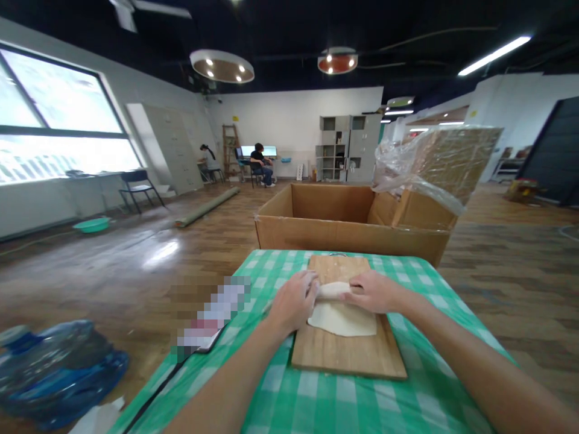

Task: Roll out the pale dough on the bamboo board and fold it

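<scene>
Two hands are laid on a flat piece of dough on a wooden board. The left hand and right hand are bent over its far edge, fingers curled and pressed on the rolled part. That roll is stretched from left to right. The board is set on a green checked table, near a big cardboard box.

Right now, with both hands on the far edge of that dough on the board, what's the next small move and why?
Probably roll the curled edge a little further toward you. The left hand and right hand both press on a rolled-up far edge of the dough, while the near part lies flat on the cutting board, so most of the sheet is not yet rolled.
</scene>
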### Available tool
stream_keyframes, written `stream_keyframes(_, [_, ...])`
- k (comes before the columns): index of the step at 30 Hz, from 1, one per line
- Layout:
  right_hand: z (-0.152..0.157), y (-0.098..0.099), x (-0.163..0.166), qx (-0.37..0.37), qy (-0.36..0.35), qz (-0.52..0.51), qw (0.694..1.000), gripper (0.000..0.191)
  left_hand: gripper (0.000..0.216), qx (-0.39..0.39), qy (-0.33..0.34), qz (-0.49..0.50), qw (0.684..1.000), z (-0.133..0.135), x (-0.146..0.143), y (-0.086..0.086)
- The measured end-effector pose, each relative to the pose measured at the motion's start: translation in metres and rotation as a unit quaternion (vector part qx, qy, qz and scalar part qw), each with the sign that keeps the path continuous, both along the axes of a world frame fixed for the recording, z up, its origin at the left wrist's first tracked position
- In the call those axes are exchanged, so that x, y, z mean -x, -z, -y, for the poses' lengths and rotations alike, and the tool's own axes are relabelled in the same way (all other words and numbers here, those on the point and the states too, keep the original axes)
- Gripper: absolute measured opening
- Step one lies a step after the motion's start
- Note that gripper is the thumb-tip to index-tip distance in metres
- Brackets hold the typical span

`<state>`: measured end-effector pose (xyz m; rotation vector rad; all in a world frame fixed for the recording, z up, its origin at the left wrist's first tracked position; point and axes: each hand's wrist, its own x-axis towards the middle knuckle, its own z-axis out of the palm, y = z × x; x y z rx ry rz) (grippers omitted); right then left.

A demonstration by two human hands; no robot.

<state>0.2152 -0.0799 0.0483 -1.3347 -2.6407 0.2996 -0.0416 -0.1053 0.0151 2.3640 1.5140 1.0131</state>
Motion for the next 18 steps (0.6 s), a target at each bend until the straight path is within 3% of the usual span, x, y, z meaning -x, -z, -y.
stream_keyframes(6, [0.021,0.013,0.008,-0.074,0.062,0.056,0.994,0.06,0.037,0.005,0.03,-0.168,0.985,0.001,-0.002,0.003])
stream_keyframes(12, [0.047,0.023,0.005,-0.159,0.011,0.06,0.985,0.051,0.034,-0.018,0.024,-0.216,0.976,0.013,-0.004,-0.006])
stream_keyframes(15, [0.059,0.028,0.002,-0.165,0.002,0.025,0.986,0.055,0.037,-0.021,0.04,-0.272,0.961,0.02,-0.003,-0.008])
stream_keyframes(18, [0.067,0.03,0.001,-0.136,-0.008,0.001,0.991,0.07,0.042,-0.02,0.058,-0.323,0.944,0.025,-0.001,-0.01])
